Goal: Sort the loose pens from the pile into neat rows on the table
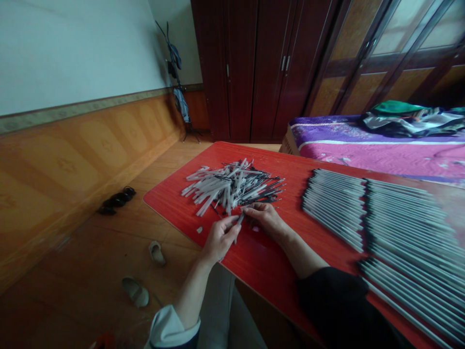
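My left hand (221,237) is closed on a thin grey tube (239,224), held slanted over the near edge of the red table. Its upper end meets the fingertips of my right hand (266,219), which are pinched together there. Whether the right fingers grip the tube itself or a small part at its end is too small to make out. Just beyond both hands lies a loose pile of translucent white tubes (210,189) mixed with thin black rods (259,186).
Rows of pale rods with black ends (337,206) cover the right side of the red table (170,194). Small white scraps (199,230) lie near my left hand. A bed (327,145) stands beyond, and shoes (157,253) are on the floor at left.
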